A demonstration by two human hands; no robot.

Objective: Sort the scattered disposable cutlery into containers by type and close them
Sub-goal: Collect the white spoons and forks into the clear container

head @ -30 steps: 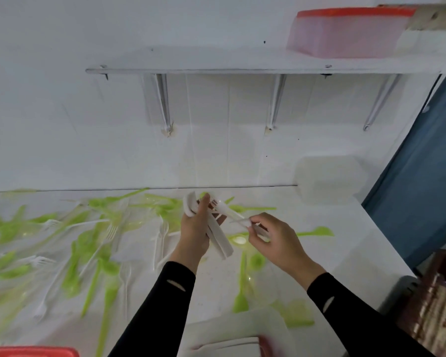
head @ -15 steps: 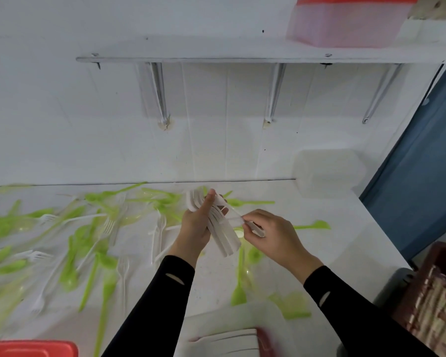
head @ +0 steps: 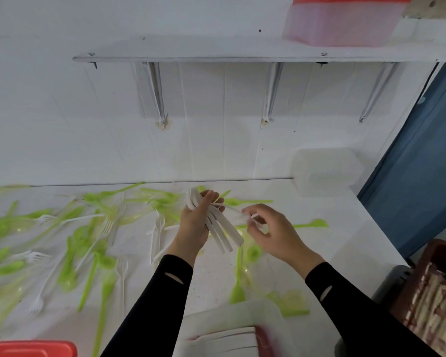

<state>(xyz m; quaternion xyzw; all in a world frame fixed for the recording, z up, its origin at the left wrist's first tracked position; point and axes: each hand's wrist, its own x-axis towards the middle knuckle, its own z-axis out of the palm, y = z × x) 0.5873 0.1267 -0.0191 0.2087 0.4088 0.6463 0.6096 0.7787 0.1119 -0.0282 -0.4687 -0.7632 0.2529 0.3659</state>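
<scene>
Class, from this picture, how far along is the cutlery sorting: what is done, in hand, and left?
Done: some white pieces lie in the near container. In hand: the left hand grips a white bundle; the right hand appears to pinch another white piece. Left: green spoons and white forks scatter the table; that container stands open.

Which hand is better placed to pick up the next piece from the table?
Right, probably. The left hand grips a full bundle of white cutlery, while the right hand hovers beside it with at most one thin piece at its fingertips, so it frees up first.
</scene>
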